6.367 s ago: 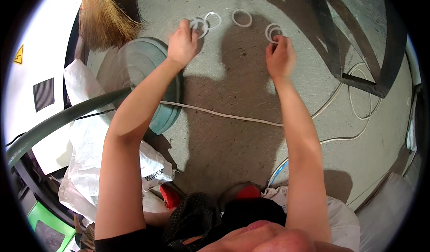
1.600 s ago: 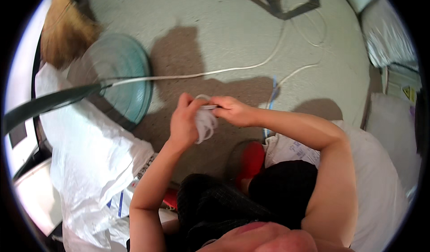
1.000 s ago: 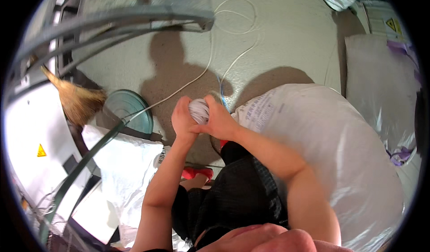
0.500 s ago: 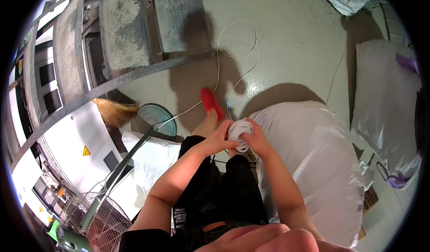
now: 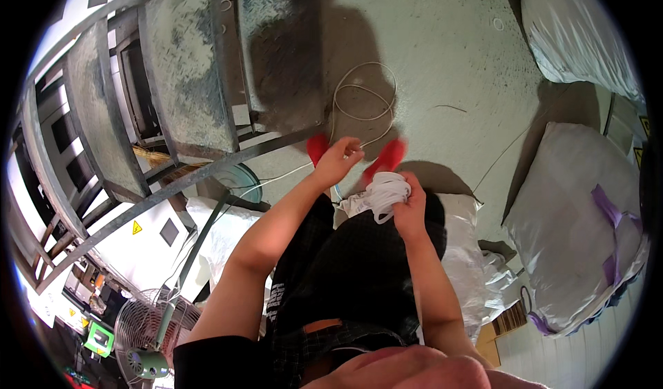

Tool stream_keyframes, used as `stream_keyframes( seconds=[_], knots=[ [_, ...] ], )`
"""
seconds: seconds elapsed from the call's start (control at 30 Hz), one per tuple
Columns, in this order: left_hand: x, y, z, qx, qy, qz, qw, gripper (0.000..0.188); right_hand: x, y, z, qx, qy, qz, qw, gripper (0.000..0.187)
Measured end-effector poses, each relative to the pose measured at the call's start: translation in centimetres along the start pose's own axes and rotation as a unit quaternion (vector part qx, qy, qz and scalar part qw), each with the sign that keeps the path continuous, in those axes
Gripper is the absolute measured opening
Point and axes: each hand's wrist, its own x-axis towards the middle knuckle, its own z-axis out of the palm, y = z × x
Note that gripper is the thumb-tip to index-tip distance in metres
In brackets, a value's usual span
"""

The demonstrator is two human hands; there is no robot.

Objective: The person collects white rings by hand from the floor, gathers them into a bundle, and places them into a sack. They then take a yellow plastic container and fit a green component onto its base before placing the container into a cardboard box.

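A bundle of coiled white cord is gripped in my right hand, with loops hanging below the fingers. Apart from it, farther forward and to the left, is my left hand. Its fingers are loosely bent and apart, and nothing shows in them. Beyond both hands, more white cord lies in wide loops on the floor. One stretch of cord runs left past my red shoe toward the fan's base. My other red shoe is just beyond the bundle.
Metal steps with a rail rise at the left. A fan on a pole with a round green base stands below them. Large filled white sacks line the right side; another sack is beside my right leg.
My left hand has let go of the cord bundle and moved forward. The right hand keeps the bundle, now slightly farther right. My right foot has stepped forward, and the view has shifted.
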Motion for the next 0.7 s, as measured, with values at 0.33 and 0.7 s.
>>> stream_keyframes(
  seconds=[0.33,0.7],
  knots=[
    [14.4,2.1,-0.1,0.092,0.256,-0.109,0.956,0.052,24.9,-7.8,-13.2,-0.389,-0.074,-0.03,0.918,0.046],
    [32.9,-6.3,2.9,0.027,0.337,-0.24,0.91,0.065,70.5,-9.8,-22.4,-0.585,-0.17,-0.271,0.745,0.046]
  ],
)
